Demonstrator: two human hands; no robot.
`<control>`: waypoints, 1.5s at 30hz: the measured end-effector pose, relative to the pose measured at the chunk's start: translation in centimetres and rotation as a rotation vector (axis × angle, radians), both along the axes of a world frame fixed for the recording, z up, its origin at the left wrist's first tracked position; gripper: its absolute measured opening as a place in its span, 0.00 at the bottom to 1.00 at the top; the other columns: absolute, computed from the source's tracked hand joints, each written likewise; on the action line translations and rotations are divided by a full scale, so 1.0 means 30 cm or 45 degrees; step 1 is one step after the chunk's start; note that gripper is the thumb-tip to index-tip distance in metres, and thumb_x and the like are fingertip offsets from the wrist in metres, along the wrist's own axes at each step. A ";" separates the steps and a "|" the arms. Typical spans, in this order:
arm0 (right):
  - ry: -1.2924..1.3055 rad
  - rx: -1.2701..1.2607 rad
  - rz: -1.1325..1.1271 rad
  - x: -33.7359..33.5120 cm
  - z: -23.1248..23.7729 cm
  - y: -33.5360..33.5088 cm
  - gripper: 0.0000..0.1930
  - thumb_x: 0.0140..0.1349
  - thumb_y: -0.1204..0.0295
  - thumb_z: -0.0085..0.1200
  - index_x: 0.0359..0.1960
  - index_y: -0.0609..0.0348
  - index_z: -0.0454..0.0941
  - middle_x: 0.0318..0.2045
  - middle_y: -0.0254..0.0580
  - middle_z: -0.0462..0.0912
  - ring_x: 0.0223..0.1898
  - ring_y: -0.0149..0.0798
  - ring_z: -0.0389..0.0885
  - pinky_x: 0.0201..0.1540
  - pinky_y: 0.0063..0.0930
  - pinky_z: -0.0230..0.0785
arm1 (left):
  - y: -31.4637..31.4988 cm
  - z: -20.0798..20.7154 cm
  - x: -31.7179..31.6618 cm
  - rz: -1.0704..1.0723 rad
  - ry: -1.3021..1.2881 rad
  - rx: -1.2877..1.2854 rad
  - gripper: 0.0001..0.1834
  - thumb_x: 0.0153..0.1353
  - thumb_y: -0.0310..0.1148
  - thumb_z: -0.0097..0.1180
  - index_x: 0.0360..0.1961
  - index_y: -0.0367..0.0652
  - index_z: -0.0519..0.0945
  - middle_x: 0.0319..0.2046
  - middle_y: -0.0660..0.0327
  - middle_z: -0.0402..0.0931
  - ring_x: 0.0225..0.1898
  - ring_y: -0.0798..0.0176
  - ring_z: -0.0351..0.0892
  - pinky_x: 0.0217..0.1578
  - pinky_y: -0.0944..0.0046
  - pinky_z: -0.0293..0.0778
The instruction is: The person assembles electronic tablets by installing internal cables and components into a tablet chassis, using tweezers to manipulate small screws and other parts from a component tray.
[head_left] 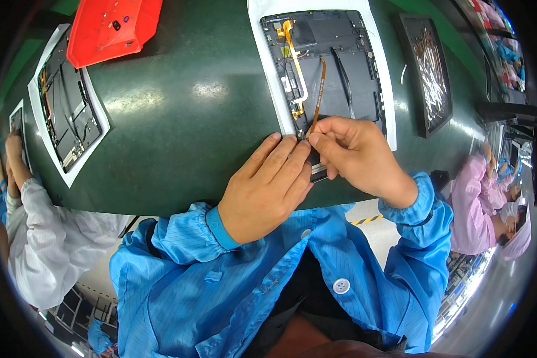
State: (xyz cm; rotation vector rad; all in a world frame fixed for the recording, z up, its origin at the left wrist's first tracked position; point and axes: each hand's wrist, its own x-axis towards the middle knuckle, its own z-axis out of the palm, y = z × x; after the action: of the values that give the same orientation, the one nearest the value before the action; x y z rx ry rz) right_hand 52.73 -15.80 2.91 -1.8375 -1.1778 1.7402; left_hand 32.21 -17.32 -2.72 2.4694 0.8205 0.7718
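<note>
In front of me an opened tablet-like device (359, 77) lies on a white sheet (385, 77), its inner parts facing up. My right hand (364, 154) is closed at the device's near edge, thumb and fingers pinching the lower end of a thin brown flex cable (321, 89). The cable's upper end reaches over the middle of the device. Flat beside it, my left hand (267, 184) stretches its fingers across the near left corner, fingertips next to the pinched end. A yellow-and-white ribbon cable (297, 65) runs down the device's left side; a black cable (342, 76) lies right of the brown one.
A red tray (104, 42) with small parts stands at the far left. Below it lies a similar opened device (71, 107) on white sheeting. At right, a black tray (425, 122) holds brown and white strips. People in white (62, 232) and pink (472, 203) sit on either side.
</note>
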 end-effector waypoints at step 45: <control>-0.249 1.102 0.184 -0.022 -0.076 -0.125 0.07 0.55 0.80 0.68 0.36 0.60 0.86 0.31 0.42 0.84 0.28 0.40 0.85 0.30 0.30 0.77 | 0.045 0.102 -0.040 0.160 -0.194 -0.899 0.07 0.65 0.21 0.61 0.43 0.34 0.85 0.32 0.56 0.83 0.28 0.62 0.85 0.30 0.66 0.80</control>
State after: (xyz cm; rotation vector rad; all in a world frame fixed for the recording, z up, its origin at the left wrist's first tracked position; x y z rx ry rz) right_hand 52.05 -19.56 0.64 -1.4008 -1.7983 0.8564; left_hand 31.00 -15.98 0.36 1.7291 0.9887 0.5705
